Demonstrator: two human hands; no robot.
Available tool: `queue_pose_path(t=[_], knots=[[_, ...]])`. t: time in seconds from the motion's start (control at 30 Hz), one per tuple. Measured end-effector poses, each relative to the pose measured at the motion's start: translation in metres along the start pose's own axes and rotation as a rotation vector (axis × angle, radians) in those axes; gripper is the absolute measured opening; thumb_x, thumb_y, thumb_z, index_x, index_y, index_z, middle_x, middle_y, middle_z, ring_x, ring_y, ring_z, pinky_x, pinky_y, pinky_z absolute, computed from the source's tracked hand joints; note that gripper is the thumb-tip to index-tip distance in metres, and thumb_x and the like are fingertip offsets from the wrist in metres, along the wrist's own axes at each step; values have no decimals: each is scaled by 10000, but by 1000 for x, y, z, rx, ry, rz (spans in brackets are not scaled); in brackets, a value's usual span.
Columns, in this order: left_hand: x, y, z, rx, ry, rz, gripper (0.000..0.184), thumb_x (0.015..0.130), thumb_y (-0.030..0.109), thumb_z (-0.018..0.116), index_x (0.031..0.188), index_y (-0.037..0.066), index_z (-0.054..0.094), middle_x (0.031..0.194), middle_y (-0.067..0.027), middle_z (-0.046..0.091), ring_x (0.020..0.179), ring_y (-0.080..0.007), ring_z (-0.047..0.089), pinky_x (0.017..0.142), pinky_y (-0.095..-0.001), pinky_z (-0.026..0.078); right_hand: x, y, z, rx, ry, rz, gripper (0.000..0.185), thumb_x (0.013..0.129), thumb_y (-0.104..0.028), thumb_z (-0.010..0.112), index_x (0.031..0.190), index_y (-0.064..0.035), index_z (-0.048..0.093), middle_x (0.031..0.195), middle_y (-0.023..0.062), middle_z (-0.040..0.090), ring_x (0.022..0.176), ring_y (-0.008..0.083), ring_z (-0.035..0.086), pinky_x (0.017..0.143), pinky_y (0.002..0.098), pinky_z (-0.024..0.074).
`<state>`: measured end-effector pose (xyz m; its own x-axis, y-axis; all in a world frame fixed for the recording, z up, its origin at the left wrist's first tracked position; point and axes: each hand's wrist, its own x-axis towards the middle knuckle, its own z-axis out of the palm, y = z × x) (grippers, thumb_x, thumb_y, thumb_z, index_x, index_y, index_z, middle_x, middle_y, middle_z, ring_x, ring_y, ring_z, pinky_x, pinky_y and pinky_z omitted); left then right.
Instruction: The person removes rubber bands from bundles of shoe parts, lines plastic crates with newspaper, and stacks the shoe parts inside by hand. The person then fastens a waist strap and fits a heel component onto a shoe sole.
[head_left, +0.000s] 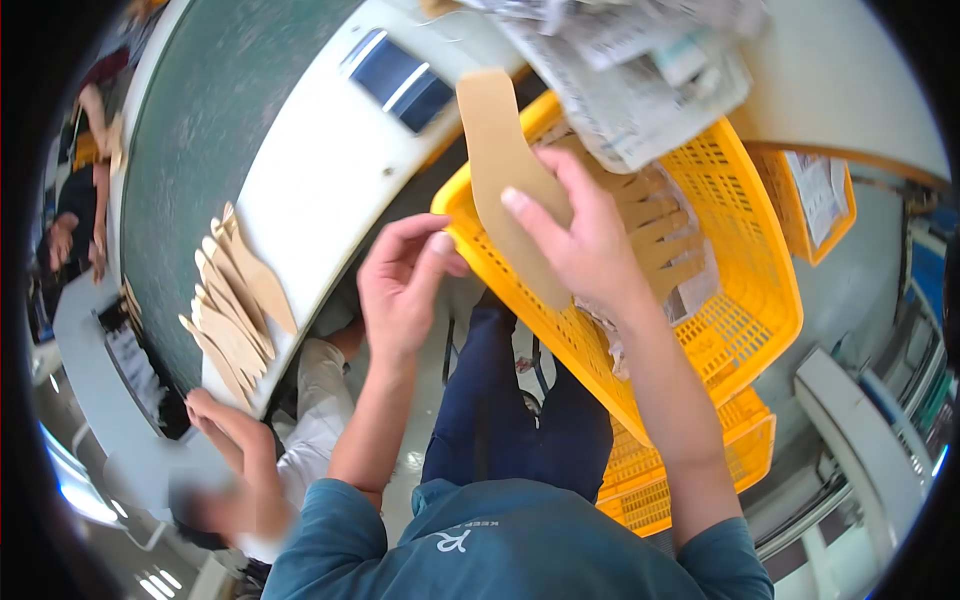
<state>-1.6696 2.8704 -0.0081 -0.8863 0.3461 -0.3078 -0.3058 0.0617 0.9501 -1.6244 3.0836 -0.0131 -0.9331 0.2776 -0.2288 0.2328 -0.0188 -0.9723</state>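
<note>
White edging runs along the green-topped bench (300, 165), which sweeps from nine to twelve o'clock, with a dark blue striped item (400, 82) lying near eleven. At twelve o'clock, the right hand (575, 225) grips a flat, tan, sole-shaped piece (500, 165), thumb on its upper face and fingers round its far edge, tilted above the near rim of the yellow basket (572, 345). Just beside that rim, towards ten o'clock, the left hand (405, 275) is half curled, thumb close to the fingers, with nothing visible in its hold; whether it touches the rim I cannot tell.

Inside the basket, towards three o'clock, similar pieces (665, 245) lie overlapped on printed paper (705, 285), so part of the batch looks packed. More sheets of newspaper (640, 90) hang over the basket at one o'clock. At nine o'clock, a fanned group of loose pieces (262, 285) rests on the bench's edge, seemingly the portion left to deal with. Judging by both groups, the work is partway through; overlap prevents a sure count. Another person (310, 400) sits at eight o'clock.
</note>
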Motion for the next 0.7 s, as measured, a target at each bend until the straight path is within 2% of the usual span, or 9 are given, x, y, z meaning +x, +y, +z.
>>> queue_pose_path(t=[0.03, 0.1, 0.13, 0.23, 0.3, 0.33, 0.43, 0.47, 0.7], knots=[[-2, 8, -23, 80, 92, 39, 205, 1033, 62, 677, 1219, -24, 670, 981, -68, 717, 821, -116, 681, 768, -259, 555, 19, -7, 13, -36, -17, -54, 430, 997, -240, 729, 1338, -15, 595, 1170, 106, 730, 1081, 165, 680, 956, 328, 537], [-5, 13, -75, 163, 260, 106, 199, 1027, 80, 694, 1198, -21, 685, 978, -66, 721, 822, -112, 679, 762, -252, 549, 60, -18, 30, -254, -37, -90, 464, 985, -244, 737, 1360, -15, 588, 1200, 136, 739, 1112, 223, 697, 980, 352, 536], [-6, 13, -103, 264, 349, 141, 200, 1022, 90, 702, 1194, -11, 692, 989, -60, 722, 829, -115, 679, 766, -256, 551, 85, -8, 36, -408, 49, -215, 471, 957, -268, 729, 1353, -37, 618, 1223, 213, 739, 1125, 383, 718, 989, 436, 547], [-14, 10, -191, 656, 581, 241, 220, 999, 116, 733, 1194, 17, 705, 1074, -57, 721, 869, -128, 682, 796, -281, 553, 149, -14, 37, -526, 57, -287, 487, 956, -285, 723, 1376, -60, 620, 1222, 212, 740, 1137, 375, 713, 997, 432, 544], [-23, 22, -233, 912, 705, 231, 228, 984, 118, 742, 1190, 25, 708, 1156, -86, 700, 974, -168, 687, 828, -299, 554, 179, -18, 34, -615, 25, -304, 485, 955, -287, 719, 1381, -76, 624, 1215, 206, 744, 1137, 367, 714, 1000, 430, 542], [-28, 21, -257, 1023, 713, 223, 322, 962, 174, 772, 1234, 24, 685, 1247, -127, 660, 1137, -250, 651, 933, -356, 537, 186, -21, 34, -659, 10, -308, 484, 954, -288, 718, 1383, -84, 627, 1212, 203, 746, 1137, 363, 715, 1002, 429, 541], [-39, 15, -301, 1266, 789, 159, 438, 939, 249, 800, 1290, 33, 651, 1306, -152, 624, 1261, -331, 577, 1055, -431, 480, 198, -25, 42, -758, 52, -354, 470, 956, -282, 711, 1385, -107, 632, 1215, 194, 748, 1146, 364, 711, 1008, 429, 538], [-42, 11, -312, 1283, 802, 106, 549, 913, 311, 823, 1339, 37, 613, 1342, -167, 602, 1301, -371, 537, 1131, -480, 407, 202, -20, 44, -792, 60, -381, 462, 949, -272, 718, 1378, -118, 637, 1210, 186, 747, 1137, 367, 706, 991, 443, 541], [-44, -19, -323, 1268, 712, -4, 590, 892, 331, 836, 1346, 35, 604, 1333, -172, 609, 1283, -373, 542, 1115, -473, 414, 186, -3, 66, -1074, 315, -564, 460, 909, -239, 763, 1341, -119, 656, 1272, 144, 665, 1167, 374, 645, 982, 467, 525]])
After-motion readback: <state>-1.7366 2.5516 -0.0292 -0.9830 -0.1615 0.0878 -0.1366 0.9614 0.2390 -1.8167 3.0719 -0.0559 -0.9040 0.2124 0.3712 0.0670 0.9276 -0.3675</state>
